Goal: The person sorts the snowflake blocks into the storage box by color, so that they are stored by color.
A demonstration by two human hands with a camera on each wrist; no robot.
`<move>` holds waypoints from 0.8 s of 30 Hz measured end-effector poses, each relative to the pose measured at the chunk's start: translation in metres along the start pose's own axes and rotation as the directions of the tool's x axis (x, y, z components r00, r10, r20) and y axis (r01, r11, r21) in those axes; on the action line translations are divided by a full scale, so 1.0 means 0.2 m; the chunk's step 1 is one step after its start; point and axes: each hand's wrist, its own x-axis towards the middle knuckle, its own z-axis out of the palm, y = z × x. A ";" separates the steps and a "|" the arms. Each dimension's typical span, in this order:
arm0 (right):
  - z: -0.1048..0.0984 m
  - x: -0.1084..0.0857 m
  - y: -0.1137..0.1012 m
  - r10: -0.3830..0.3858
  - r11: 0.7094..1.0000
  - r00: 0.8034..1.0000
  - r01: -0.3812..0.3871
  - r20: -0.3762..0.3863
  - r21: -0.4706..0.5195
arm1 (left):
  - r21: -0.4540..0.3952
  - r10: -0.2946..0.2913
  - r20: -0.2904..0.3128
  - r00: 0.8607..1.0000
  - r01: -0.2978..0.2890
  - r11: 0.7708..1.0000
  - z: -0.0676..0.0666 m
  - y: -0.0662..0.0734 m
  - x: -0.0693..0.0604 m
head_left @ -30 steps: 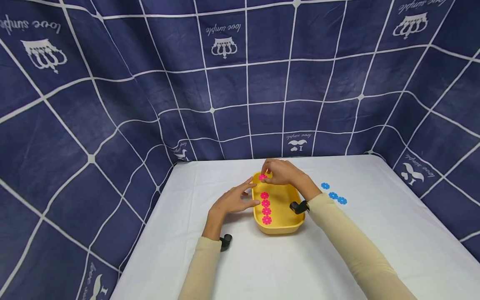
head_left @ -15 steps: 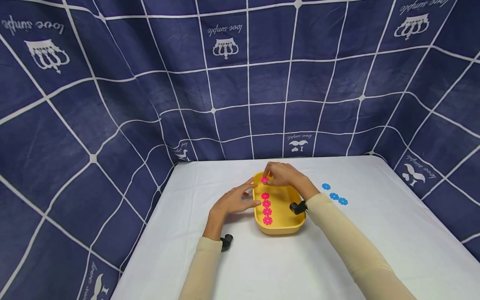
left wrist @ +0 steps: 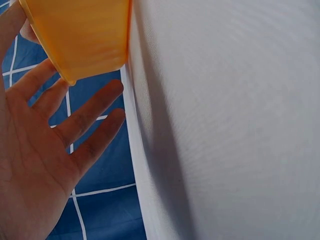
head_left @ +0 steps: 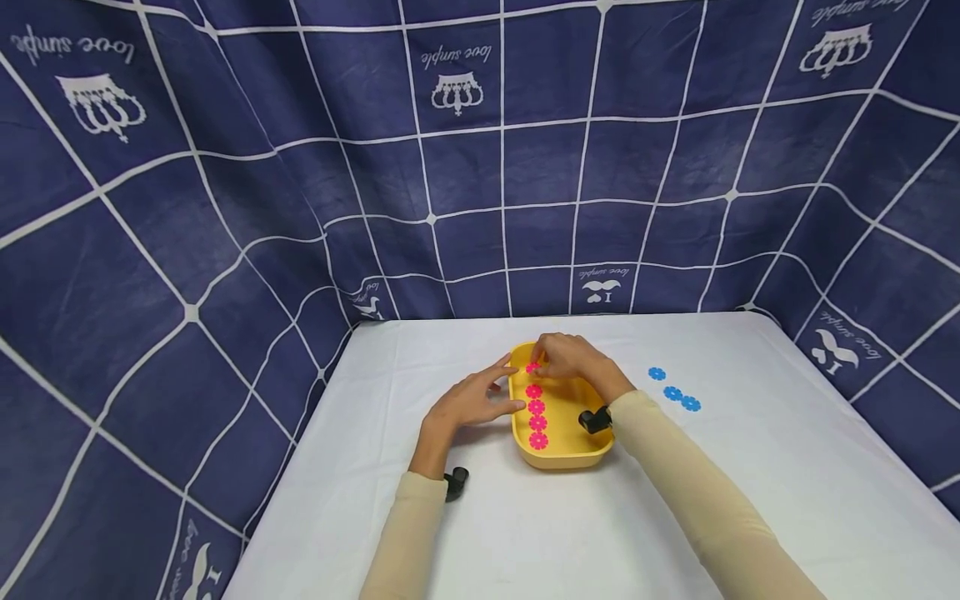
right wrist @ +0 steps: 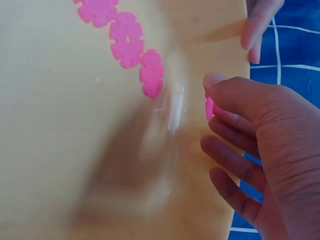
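A yellow tray stands on the white table, with a column of several pink flower pieces along its left side. The left hand has its fingers spread at the tray's left wall; in the left wrist view the palm faces the tray wall. Over the far left part of the tray, the right hand pinches one pink flower piece. The right wrist view shows that piece edge-on between thumb and fingers of the right hand, apart from the pink pieces in the tray.
To the right of the tray, several blue flower pieces lie on the white tabletop. A dark blue curtain with white lines hangs behind the table and at both sides. Each wrist wears a small black camera.
The right hand has moved slightly nearer along the tray with its pink piece, toward the column of pink pieces. The left hand keeps its place at the tray's wall.
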 end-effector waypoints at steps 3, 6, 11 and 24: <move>0.02 0.00 0.01 0.003 1.000 1.000 -0.003 0.008 -0.003 | -0.011 0.003 0.012 1.000 -0.003 1.000 0.00 0.01 0.00; 0.04 0.01 0.01 0.007 1.000 1.000 -0.007 0.013 -0.007 | -0.015 0.006 0.025 1.000 -0.006 1.000 0.01 0.01 0.00; 0.06 0.01 0.01 0.014 1.000 1.000 -0.013 0.013 -0.010 | -0.010 0.017 0.023 1.000 -0.017 1.000 0.00 0.01 -0.01; 0.10 0.02 -0.02 0.025 0.997 1.000 -0.024 0.007 -0.068 | 0.008 0.002 0.013 1.000 -0.002 1.000 0.00 0.00 0.00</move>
